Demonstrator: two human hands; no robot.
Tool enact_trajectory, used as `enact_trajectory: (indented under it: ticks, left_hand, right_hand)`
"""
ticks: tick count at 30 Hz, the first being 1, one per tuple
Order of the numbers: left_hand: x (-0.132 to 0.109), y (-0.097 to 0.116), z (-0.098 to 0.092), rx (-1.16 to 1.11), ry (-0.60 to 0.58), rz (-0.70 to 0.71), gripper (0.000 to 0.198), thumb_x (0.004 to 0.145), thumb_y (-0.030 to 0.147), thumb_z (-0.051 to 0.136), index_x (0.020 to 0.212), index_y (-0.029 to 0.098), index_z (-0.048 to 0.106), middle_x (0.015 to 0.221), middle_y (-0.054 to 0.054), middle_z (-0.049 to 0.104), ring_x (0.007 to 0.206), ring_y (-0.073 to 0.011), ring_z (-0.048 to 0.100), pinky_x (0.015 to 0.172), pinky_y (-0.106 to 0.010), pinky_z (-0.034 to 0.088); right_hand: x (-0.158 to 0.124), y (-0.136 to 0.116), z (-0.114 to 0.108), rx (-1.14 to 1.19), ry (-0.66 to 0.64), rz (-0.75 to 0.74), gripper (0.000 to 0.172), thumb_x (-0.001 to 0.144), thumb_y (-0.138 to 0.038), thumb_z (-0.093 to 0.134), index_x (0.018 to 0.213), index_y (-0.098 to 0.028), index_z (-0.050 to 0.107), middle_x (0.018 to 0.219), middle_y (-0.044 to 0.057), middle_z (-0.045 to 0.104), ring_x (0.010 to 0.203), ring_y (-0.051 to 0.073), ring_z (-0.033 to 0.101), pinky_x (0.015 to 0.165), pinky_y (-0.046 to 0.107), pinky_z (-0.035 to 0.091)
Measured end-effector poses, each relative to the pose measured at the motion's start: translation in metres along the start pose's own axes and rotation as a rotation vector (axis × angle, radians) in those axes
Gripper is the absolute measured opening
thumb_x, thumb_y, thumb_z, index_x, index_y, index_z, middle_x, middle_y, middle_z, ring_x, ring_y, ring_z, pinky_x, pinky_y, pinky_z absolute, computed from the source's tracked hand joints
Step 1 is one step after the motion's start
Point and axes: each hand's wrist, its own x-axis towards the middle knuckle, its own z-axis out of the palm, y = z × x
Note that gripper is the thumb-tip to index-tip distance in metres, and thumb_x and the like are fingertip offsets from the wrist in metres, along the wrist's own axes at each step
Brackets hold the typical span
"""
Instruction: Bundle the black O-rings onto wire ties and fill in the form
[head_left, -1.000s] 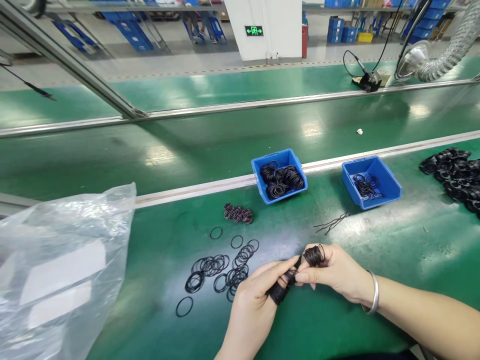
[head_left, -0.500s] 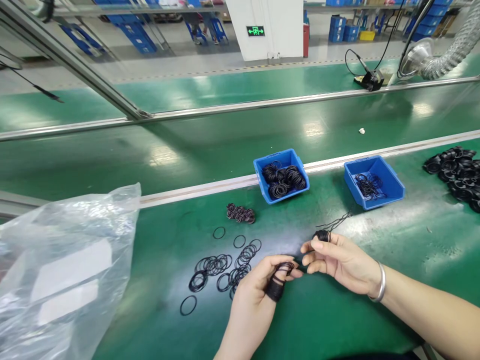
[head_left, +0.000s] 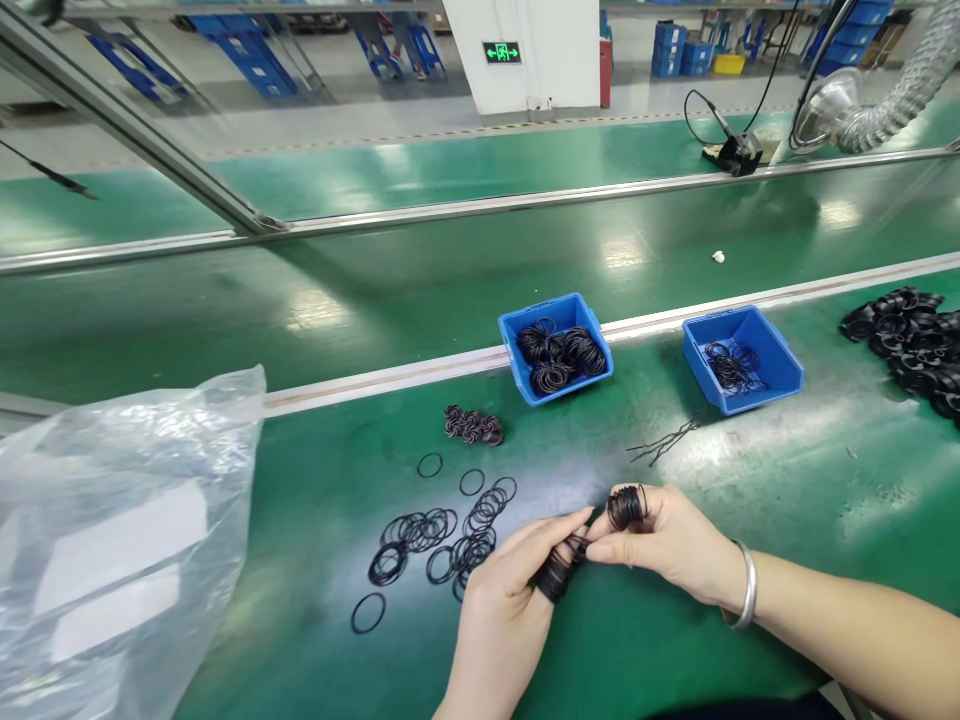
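My left hand [head_left: 504, 600] is closed, with a stack of thin black rubber rings [head_left: 556, 575] threaded over one finger. My right hand [head_left: 667, 545] is closed too, a second bunch of black rings [head_left: 626, 506] sits on its forefinger, and its fingertips meet the left hand's at the stack. Several loose black rings [head_left: 442, 535] lie spread on the green bench just left of my hands. A small heap of bundled rings [head_left: 474, 426] lies further back.
Two blue bins stand behind: one [head_left: 556, 345] full of ring bundles, one [head_left: 742, 358] with a few rings. Thin wire ties [head_left: 664, 441] lie between them. A clear plastic bag [head_left: 112, 540] fills the left. Black parts [head_left: 911, 340] are piled at far right.
Half a second ago my hands were apart, the right one lifted toward the wire ties. They have come back together, fingertips meeting at the ring stack as a second ago.
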Motion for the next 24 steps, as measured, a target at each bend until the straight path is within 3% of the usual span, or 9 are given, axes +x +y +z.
enact_trajectory:
  ticks: [3,6,12,17,21,24]
  left_hand:
    - [0.000,0.000,0.000,0.006,-0.013,0.019,0.030,0.092,0.017,0.060,0.115,0.031,0.073,0.099,-0.001,0.077,0.087,-0.0154,0.072,0.080,-0.023,0.057]
    - [0.001,0.000,0.000,0.003,-0.013,0.049,0.033,0.091,0.015,0.061,0.117,0.032,0.072,0.098,-0.001,0.077,0.087,-0.0151,0.072,0.079,-0.023,0.057]
    - [0.002,0.000,-0.002,-0.128,-0.049,0.092,0.036,0.093,0.016,0.058,0.123,0.032,0.069,0.089,-0.002,0.078,0.078,-0.0148,0.072,0.073,-0.022,0.059]
    - [0.002,0.003,-0.004,-0.317,0.030,-0.089,0.023,0.093,0.027,0.059,0.108,0.024,0.076,0.090,-0.006,0.078,0.076,-0.0188,0.075,0.072,-0.029,0.063]
    - [0.005,-0.001,-0.004,-0.309,-0.010,-0.316,0.017,0.090,0.030,0.063,0.098,0.020,0.074,0.085,-0.004,0.078,0.074,-0.0187,0.076,0.074,-0.029,0.063]
    - [0.005,-0.005,-0.003,-0.312,-0.076,-0.345,0.015,0.090,0.031,0.063,0.097,0.021,0.072,0.085,-0.002,0.078,0.080,-0.0191,0.076,0.078,-0.029,0.062]
  right_hand:
    - [0.000,-0.001,0.001,-0.049,0.030,-0.034,0.024,0.066,-0.037,0.088,0.075,-0.018,0.077,0.075,0.000,0.067,0.073,0.014,0.059,0.073,0.027,0.045]
    - [0.000,-0.003,0.000,0.026,0.011,0.029,0.028,0.064,-0.039,0.089,0.074,-0.017,0.075,0.070,-0.001,0.065,0.066,0.012,0.054,0.065,0.026,0.042]
    - [0.001,-0.007,-0.003,0.268,-0.146,0.174,0.032,0.071,-0.041,0.085,0.075,-0.012,0.071,0.074,0.003,0.066,0.063,0.010,0.052,0.056,0.023,0.037]
    - [0.003,-0.011,-0.008,0.489,-0.101,0.218,0.023,0.077,-0.033,0.081,0.081,-0.013,0.070,0.079,0.002,0.065,0.066,0.010,0.059,0.060,0.023,0.049]
    - [0.004,-0.016,-0.013,0.520,-0.064,0.194,0.025,0.078,-0.035,0.080,0.086,-0.013,0.070,0.106,0.009,0.069,0.087,0.017,0.068,0.073,0.028,0.055]
    - [0.004,-0.018,-0.014,0.460,-0.067,0.198,0.026,0.076,-0.035,0.082,0.082,-0.013,0.069,0.092,0.007,0.071,0.077,0.014,0.068,0.075,0.028,0.054]
